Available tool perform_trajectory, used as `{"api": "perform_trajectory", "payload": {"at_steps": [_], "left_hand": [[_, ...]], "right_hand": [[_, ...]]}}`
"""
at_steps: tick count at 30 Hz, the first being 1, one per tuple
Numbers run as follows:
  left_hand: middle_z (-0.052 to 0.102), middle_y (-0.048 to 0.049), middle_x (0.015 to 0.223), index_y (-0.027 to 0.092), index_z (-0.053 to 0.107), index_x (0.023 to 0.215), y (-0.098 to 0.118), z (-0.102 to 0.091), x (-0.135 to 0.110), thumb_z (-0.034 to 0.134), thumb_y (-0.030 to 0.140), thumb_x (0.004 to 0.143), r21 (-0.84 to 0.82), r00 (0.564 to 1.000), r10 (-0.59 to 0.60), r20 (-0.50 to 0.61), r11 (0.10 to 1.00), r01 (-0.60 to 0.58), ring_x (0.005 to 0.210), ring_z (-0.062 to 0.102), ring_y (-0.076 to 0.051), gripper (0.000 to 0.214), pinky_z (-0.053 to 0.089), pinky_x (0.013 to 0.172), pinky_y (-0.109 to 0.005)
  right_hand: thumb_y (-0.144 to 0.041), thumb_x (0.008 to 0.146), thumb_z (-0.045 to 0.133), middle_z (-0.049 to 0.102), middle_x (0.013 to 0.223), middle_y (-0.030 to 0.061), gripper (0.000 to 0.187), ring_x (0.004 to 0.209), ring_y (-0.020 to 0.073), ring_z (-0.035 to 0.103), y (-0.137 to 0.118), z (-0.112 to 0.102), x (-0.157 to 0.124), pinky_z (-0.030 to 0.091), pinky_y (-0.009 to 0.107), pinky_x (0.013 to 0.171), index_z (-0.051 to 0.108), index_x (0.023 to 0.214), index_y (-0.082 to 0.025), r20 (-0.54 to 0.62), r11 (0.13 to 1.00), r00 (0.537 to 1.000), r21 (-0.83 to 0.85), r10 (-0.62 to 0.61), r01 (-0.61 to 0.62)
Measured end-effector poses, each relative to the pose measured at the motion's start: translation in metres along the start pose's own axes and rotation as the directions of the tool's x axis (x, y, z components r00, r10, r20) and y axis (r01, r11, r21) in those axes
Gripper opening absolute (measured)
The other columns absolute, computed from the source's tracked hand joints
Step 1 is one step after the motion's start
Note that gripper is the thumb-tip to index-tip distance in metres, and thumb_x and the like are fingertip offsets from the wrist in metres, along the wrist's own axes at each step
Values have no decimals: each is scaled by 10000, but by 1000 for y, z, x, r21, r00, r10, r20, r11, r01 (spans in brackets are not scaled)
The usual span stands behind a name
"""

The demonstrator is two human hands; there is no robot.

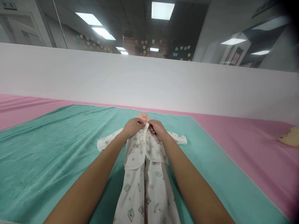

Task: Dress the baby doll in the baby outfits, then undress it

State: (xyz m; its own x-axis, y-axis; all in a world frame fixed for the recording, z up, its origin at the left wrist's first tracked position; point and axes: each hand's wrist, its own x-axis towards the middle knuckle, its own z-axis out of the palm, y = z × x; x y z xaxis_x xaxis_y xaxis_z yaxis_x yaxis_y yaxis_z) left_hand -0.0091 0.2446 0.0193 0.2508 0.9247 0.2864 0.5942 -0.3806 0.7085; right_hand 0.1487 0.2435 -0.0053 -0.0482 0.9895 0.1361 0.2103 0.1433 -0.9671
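A baby doll lies on its back on a teal towel, dressed in a white printed baby suit with its sleeves spread out. My left hand and my right hand meet at the doll's neck. Both are closed, pinching the suit's collar edges and a thin white tie between them. Only the top of the doll's head shows above my hands.
The towel lies on a pink sheet that reaches to a white wall panel behind. A pale yellow soft object lies at the right edge. Glass with heart stickers is above the panel.
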Motion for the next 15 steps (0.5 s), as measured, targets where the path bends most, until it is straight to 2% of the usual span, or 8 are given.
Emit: {"api": "perform_trajectory", "payload": {"at_steps": [5,11,15], "left_hand": [[682,-26,817,187,642,739,0,0,-1,571,336,729,-14,999,8,-38,1000,-9,761,601,-182,165,408,641,-257],[681,-28,791,164,633,778,2,5,-2,567,339,734,-208,991,-81,-107,976,57,726,600,-162,192,430,638,-244],[690,-53,877,158,651,831,3,7,-1,564,297,737,-175,991,-90,-100,982,72,798,606,-182,189,426,691,-261]], "right_hand": [[-337,685,590,412,469,-64,179,400,55,297,4,4,0,202,191,379,499,694,-184,-8,987,1000,162,-15,16],[-297,651,612,387,465,-76,181,403,44,270,6,2,0,166,181,373,573,765,-162,49,967,999,254,-9,-4],[-279,637,625,389,464,-76,180,410,44,283,6,0,1,165,175,371,581,764,-159,67,964,998,263,6,-23]]}}
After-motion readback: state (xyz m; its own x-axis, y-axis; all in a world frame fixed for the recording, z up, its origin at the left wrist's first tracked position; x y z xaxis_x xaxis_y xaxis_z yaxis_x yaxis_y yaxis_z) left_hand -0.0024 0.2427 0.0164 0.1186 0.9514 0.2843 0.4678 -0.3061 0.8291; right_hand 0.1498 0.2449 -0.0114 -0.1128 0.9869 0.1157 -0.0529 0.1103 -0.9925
